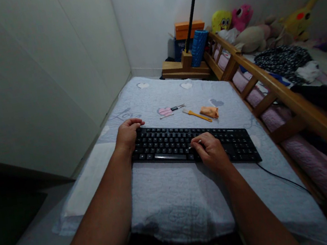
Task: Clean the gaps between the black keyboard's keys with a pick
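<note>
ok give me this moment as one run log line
left hand: at keyboard, left end | right hand: pinching white stick over keyboard | beyond: yellow brush, orange bundle

Matt plastic keyboard (175,139), rough quilted cloth (173,183), smooth wooden rail (289,96).

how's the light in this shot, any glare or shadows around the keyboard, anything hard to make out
Head view: dim overall, darkest at lower left; pale sheen along the space bar of the keyboard; soft shadow on the sheet by the right hand; key lettering faint.
</note>
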Available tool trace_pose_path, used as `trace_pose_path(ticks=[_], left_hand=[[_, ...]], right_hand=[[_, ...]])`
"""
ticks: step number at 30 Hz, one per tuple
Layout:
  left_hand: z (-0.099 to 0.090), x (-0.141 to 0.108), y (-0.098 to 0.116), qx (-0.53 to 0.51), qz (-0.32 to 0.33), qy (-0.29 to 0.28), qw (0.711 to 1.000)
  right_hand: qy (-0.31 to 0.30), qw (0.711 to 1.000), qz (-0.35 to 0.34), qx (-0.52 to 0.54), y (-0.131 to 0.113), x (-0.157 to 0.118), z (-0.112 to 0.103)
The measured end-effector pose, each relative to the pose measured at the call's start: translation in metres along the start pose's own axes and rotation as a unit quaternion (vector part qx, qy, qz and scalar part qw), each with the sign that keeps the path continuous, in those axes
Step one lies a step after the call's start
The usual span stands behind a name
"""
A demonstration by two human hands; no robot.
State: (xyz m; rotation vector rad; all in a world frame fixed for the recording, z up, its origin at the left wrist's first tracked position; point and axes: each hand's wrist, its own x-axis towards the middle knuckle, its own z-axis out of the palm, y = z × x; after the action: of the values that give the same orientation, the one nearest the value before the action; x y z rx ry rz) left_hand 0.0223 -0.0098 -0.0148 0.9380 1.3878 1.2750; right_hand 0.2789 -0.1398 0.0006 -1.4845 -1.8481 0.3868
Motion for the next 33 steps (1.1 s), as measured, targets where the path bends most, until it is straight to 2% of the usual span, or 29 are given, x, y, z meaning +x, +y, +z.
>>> trace_pose_path(ticks=[15, 25, 33], left_hand=[[-0.0004, 0.0013, -0.0007, -0.001, 0.01, 0.001, 1.0], [0.0, 0.0, 0.0006, 0.006, 0.004, 0.001, 1.0], [-0.0003, 0.0015, -0.0003, 0.005, 0.012, 0.003, 1.0]], right_hand=[[-0.032, 0.999, -0.007, -0.003, -0.0052, -0.0027, -0.0027], [0.004, 1.0, -0.002, -0.002, -0.0003, -0.0009, -0.0006], [0.006, 1.0, -0.02, 0.001, -0.0027, -0.0008, 0.0043]])
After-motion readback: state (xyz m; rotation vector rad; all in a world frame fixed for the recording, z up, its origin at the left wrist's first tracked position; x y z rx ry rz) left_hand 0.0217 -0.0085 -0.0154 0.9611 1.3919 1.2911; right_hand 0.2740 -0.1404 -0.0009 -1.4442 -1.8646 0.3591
